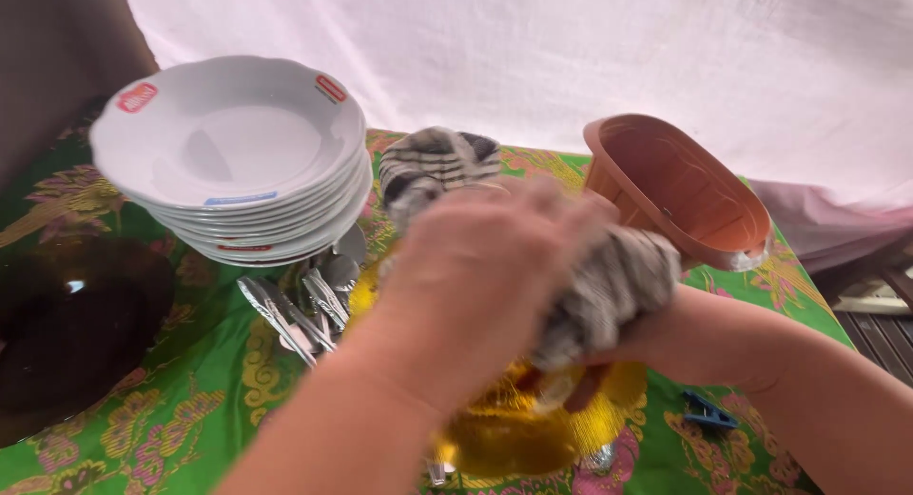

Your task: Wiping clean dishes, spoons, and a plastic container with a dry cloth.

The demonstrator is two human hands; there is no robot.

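My left hand is blurred at the middle of the view, closed over a grey and white striped cloth. The cloth bunches above the hand and drapes to its right. Under it is a yellow see-through glass dish, held just above the table. My right hand comes in from the right and is mostly hidden under the cloth. One of its fingers shows against the yellow dish, and it seems to grip the dish.
A stack of white deep plates stands at the back left, with metal spoons lying beside it. Dark brown glass plates sit at the far left. A tilted terracotta plastic basket and a blue clip are on the right of the green floral tablecloth.
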